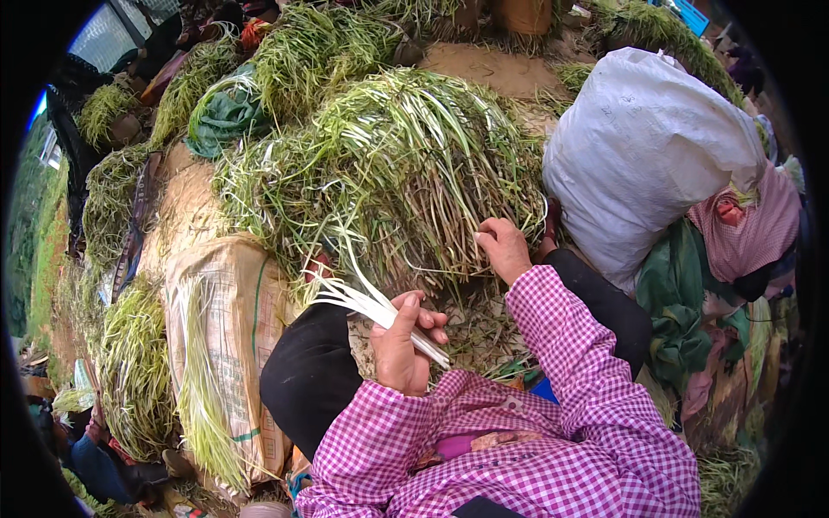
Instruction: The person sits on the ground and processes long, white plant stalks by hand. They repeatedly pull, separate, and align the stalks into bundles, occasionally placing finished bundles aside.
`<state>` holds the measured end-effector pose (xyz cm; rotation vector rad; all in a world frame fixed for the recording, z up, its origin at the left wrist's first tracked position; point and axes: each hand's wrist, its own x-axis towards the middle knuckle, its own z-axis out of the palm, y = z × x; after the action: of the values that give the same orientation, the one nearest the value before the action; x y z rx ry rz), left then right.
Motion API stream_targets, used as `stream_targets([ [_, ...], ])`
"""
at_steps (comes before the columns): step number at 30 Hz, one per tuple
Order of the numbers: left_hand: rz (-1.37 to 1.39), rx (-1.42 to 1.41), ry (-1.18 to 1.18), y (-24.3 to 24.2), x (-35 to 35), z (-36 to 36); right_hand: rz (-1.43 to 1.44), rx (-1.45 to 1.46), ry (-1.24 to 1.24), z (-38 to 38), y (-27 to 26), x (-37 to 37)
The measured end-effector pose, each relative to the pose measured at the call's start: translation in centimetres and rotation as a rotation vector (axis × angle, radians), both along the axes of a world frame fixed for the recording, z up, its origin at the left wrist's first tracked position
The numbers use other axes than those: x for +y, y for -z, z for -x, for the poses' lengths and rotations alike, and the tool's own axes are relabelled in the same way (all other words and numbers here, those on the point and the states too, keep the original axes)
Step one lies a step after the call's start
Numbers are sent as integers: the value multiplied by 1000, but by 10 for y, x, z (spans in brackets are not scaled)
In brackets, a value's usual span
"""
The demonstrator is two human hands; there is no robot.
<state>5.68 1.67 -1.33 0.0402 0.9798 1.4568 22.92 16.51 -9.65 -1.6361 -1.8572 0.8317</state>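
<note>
My left hand (407, 340) grips a small bunch of cleaned white stalks (375, 307), which look like chives or a similar vegetable. Their ends fan out beyond my thumb towards the upper left. In front of me lies a large heap of uncleaned green stalks (414, 149), with brownish stem ends towards me. My right hand (504, 249) is at the right side of this heap, thumb and forefinger close together against the stem ends. Whether a stalk is between those fingertips cannot be made out.
A full white woven sack (647, 162) stands at the right. To my left, a pale bundle of cleaned stalks (201, 388) lies on a printed woven sack (259, 337). More green heaps (133, 369) and a green mesh bag (230, 116) lie around. Another person's dark-clothed leg (116, 466) shows lower left.
</note>
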Motion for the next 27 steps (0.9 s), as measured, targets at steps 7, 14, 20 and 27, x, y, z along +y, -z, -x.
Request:
stream_targets([
  [7,-38,-9,2,-1,-1,3,-258,178,151,-5,14,39],
  [14,3,20,13,5,-2,-1,196,1111,221,-41,-48,-4],
  [20,8,133,79,15,-1,-11,530,1081,-12,-31,-59,-77],
  [27,18,132,154,21,-6,-14,722,712,-358,-12,-46,-129],
])
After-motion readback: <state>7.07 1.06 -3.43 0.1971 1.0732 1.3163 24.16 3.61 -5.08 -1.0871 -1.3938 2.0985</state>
